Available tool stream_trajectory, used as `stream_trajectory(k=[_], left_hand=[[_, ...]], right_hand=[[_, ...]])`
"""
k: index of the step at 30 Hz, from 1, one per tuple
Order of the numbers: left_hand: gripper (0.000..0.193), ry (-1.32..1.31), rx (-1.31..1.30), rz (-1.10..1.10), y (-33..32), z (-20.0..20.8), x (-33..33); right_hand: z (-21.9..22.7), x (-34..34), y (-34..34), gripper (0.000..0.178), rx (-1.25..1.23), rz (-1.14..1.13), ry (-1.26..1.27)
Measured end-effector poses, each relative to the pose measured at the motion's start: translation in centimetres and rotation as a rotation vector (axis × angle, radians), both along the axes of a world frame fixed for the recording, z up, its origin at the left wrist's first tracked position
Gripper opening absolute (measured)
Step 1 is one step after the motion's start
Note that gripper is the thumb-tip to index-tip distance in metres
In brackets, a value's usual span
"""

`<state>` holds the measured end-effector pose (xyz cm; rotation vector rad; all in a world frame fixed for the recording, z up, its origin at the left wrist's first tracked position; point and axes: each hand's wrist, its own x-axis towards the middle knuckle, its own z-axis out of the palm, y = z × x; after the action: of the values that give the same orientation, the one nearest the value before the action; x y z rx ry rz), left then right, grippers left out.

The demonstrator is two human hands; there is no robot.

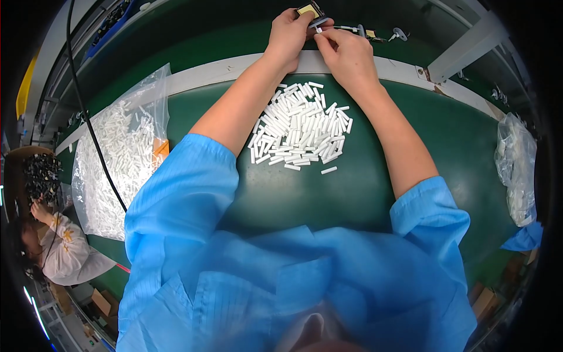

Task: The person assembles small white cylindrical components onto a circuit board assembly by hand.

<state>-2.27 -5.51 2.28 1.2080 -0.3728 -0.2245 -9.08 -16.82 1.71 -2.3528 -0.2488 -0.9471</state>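
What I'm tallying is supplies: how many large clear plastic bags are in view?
2: one bag at the left of the green table, holding white cylinders; a crumpled bag at the table's right edge. Others may be hidden.

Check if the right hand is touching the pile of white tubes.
Apart. The head view shows it: the right hand is beyond the pile of white tubes, with green tabletop visible between them.

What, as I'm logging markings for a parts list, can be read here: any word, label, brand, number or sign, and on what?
None can be read.
Dark part with a yellow face, in the left hand: too small to tell.
Orange piece by the clear bag: no legible marking.
White pieces in the pile: too small to tell.
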Motion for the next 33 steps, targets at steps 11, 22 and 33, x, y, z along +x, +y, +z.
stream_trajectory(k=[11,22,33], left_hand=[[0.023,0.179,-0.205,-0.062,1.1,-0.7,1.7],[0.019,0.239,-0.178,-0.087,0.8,0.6,0.8],[0.024,-0.724,1.021,0.197,2.4,-0.4,1.9]], right_hand=[[0.2,-0.1,0.2,0.021,0.200,0.063,0.282],[0.0,0.0,-0.1,0.021,0.193,0.027,0.216],[5.0,-1.7,-0.5,0.019,-0.150,0.399,0.645]])
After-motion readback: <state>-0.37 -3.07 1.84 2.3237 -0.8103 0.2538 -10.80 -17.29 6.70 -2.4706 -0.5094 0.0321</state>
